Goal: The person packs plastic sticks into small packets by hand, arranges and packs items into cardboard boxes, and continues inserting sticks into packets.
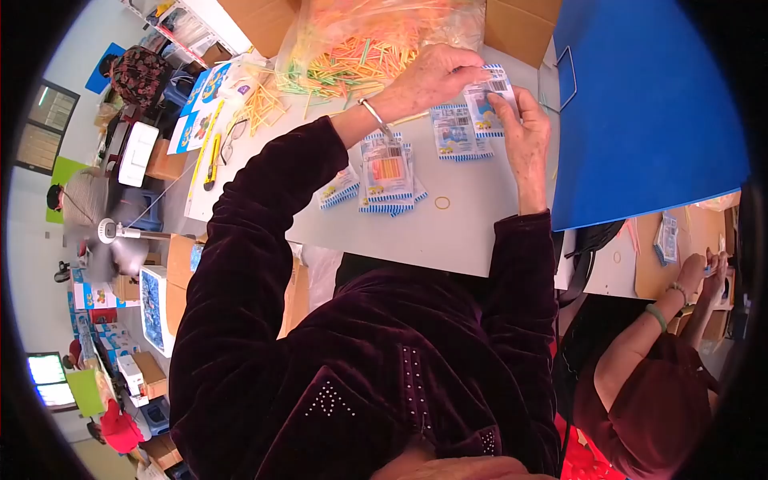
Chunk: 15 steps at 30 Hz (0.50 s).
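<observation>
A small clear packet with blue striped ends [489,102] is held up over the back right of the white table. My left hand [436,78] pinches its top edge, and my right hand [524,128] grips its right side with the thumb across the front. Just below and left of it lie similar packets [458,132]. Nearer my body is a stack of packets [388,170], the top one showing orange and yellow sticks. Beside the stack sits a yellow rubber band [442,203]. Behind my hands, a large plastic bag [384,40] spills thin coloured sticks.
To the right stands a blue panel [648,112]. Glasses [233,141] and a yellow cutter [214,162] lie at the table's left, near loose sticks [260,108]. A co-worker [656,376] sits at the lower right. Other people and boxes are at the far left.
</observation>
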{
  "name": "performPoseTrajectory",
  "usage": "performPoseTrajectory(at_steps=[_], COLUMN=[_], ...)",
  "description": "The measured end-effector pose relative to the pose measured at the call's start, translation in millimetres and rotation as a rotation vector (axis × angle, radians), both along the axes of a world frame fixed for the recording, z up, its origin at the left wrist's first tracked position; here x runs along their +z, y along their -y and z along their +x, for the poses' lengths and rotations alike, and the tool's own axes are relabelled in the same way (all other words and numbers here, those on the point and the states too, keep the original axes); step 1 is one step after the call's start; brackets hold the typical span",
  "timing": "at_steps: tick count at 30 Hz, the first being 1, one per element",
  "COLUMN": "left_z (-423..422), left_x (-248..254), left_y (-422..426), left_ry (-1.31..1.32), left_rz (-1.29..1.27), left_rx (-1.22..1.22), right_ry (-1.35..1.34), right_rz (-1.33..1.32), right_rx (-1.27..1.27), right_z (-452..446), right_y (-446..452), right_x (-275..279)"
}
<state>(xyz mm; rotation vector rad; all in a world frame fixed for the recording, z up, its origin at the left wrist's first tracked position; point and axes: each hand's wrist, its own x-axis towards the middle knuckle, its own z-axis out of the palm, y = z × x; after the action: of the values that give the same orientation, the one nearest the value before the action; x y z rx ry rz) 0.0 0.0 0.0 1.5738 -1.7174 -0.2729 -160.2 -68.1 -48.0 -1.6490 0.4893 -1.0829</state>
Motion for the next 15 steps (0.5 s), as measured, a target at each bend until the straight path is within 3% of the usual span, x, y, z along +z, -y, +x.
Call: performPoseTrajectory(at_steps=[6, 15], left_z=[19.1, 39.0], left_x=[5.8, 2.4], left_y=[-16.4, -36.4], left_ry=[-0.016, 0.198], left_rz=[0.049, 0.057], left_rx=[0.01, -0.01], right_ry=[-0.058, -0.135], right_rz=[0.029, 0.039], right_rx=[0.09, 0.178], right_z=[15.4, 23.5], right_y=[-9.1, -19.3], right_x=[3.8, -6.5])
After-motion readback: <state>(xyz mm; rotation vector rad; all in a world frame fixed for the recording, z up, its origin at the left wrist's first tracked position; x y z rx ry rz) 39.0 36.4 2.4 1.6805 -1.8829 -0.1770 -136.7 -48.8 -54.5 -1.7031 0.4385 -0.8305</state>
